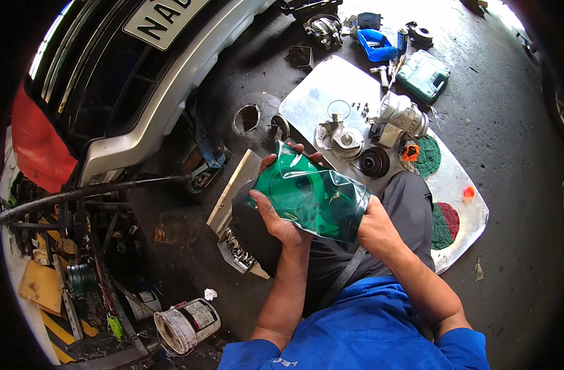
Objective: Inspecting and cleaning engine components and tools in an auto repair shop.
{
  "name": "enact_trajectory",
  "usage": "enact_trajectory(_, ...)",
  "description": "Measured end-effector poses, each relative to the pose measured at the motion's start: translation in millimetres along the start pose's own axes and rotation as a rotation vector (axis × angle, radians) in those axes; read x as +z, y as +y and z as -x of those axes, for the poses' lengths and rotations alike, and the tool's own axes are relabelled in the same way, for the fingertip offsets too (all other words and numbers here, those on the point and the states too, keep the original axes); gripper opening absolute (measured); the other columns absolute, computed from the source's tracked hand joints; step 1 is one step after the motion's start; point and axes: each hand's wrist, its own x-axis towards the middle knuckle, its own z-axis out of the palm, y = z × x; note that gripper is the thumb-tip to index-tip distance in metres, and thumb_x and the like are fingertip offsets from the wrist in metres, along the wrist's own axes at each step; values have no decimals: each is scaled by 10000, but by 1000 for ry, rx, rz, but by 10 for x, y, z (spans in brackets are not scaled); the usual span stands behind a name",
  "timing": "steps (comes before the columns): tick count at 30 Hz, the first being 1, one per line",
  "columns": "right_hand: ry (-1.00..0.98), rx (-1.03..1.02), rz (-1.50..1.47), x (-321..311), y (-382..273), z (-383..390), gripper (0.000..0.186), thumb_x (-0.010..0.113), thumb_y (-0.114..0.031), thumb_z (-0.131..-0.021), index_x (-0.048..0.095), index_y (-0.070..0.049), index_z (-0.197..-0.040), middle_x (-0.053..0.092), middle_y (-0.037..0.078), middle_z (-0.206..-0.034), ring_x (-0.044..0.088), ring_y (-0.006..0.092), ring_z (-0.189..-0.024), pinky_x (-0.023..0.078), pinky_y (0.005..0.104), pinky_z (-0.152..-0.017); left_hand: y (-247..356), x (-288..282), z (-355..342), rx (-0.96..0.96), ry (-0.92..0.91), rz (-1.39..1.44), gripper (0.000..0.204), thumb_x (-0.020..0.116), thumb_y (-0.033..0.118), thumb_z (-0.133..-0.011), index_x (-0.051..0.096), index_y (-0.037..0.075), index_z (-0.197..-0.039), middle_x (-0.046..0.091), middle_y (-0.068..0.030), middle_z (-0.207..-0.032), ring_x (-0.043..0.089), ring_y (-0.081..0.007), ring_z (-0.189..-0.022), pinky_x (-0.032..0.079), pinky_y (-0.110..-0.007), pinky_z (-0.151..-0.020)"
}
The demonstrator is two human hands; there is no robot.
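Two bare hands are clamped on one glossy green plastic package [294, 188], which is held raised over the person's dark-trousered lap. The package's left end is supported by the left hand [281, 226], with the thumb laid along the near left side and fingertips curled round the far edge. Its right end is gripped by the right hand [379, 229]; most of those fingers are hidden. A round outline is seen under the film; the contents cannot be told.

Beyond the lap, a pale flat sheet with rounded corners [461, 179] is laid on the dark floor [510, 154]. On its far part are set a silver cast-metal housing with a round face [347, 142], a black round pulley [374, 162] just right of it, and a larger silver cylindrical metal part [400, 113] farther right. Small metal pieces [360, 110] are scattered between. Nearer, at right, a green and dark-red quilted cloth [445, 226] is spread.

Past the sheet, a closed teal plastic case [423, 75] and an open blue plastic tray [376, 45] are noted. At near left, a dirty white bucket [199, 320] is seen tipped over.
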Motion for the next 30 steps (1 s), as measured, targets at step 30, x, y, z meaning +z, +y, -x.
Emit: enact_trajectory(30, -79, -44, 167, -92, 90, -93, 195, 571, -44, -924, 648, 39, -1083, 638, -15, -1024, 534, 65, -929, 473, 254, -823, 117, 109, -142, -91, 94, 32, 625, 282, 598, -993, 503, 116, -1324, 500, -249, -1301, 509, -480, -1190, 434, -586, -986)
